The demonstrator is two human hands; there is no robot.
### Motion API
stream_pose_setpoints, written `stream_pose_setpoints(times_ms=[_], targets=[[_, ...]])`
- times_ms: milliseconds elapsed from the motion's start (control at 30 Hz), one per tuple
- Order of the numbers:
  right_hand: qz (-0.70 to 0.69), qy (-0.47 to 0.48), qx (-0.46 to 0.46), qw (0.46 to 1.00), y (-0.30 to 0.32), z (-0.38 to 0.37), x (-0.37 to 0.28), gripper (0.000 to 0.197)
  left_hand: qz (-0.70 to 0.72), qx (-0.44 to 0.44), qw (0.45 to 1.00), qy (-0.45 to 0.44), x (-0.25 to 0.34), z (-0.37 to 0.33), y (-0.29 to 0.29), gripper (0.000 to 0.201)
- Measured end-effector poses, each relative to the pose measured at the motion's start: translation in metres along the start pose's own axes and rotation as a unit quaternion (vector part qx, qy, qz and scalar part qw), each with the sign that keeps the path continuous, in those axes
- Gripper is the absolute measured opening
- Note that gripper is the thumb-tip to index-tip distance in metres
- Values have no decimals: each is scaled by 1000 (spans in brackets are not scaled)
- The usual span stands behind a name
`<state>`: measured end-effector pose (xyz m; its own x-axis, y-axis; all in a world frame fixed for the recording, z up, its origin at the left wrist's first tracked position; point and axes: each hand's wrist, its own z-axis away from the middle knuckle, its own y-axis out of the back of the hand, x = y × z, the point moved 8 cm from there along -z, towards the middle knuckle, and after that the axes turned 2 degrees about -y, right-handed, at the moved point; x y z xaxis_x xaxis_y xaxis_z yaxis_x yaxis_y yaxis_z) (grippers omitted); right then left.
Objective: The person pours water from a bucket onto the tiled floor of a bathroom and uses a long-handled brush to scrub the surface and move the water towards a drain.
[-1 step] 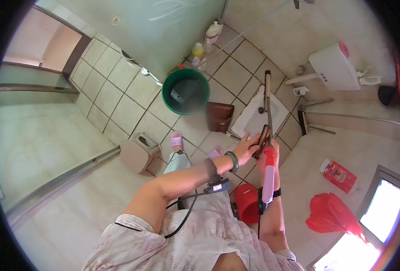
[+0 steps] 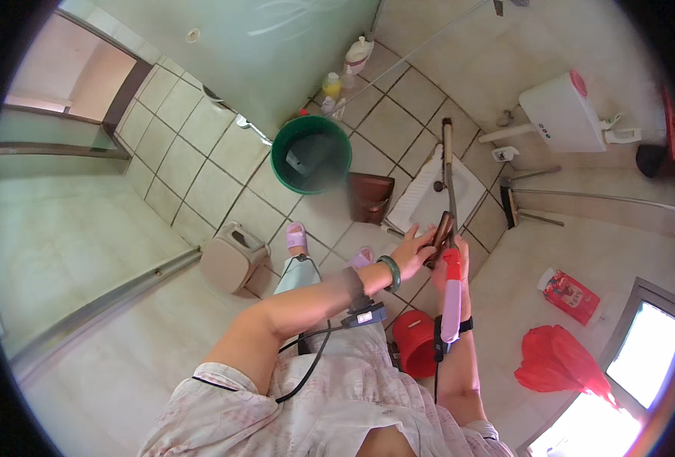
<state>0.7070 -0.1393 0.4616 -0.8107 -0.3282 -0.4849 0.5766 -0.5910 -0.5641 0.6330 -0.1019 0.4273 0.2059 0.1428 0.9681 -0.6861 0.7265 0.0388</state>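
Observation:
My left hand (image 2: 412, 255) has its fingers against a dark brown handle-like piece (image 2: 442, 234), some stretched along it and the thumb side hidden. Right beside it, my right hand (image 2: 459, 263) is closed round a long pole (image 2: 451, 199) with a red and pink sleeve (image 2: 451, 305) at its near end. The pole points away over a white squat toilet (image 2: 436, 194) and ends in a dark tip. Just left of the toilet stands a brown dustpan (image 2: 371, 198). A pale rod runs from near its lower edge toward my left hand; whether it joins the brown piece is hidden.
A green bucket (image 2: 275, 164) holding murky contents stands ahead. Left of my feet is a beige stool (image 2: 231, 263); a red bucket (image 2: 414, 343) is close by my right forearm. Bottles (image 2: 331, 85) line the glass panel. A cistern (image 2: 562, 114) and red bag (image 2: 558, 358) are right.

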Motion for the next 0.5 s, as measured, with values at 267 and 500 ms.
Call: stream_pose_setpoints(times_ms=[267,500], targets=[[90,-78,12,993,21,2,8,51,107,-68,992,7,-14,14,12,43],[105,-119,20,987,8,-10,9,44,281,-210,936,36,-30,14,7,41]])
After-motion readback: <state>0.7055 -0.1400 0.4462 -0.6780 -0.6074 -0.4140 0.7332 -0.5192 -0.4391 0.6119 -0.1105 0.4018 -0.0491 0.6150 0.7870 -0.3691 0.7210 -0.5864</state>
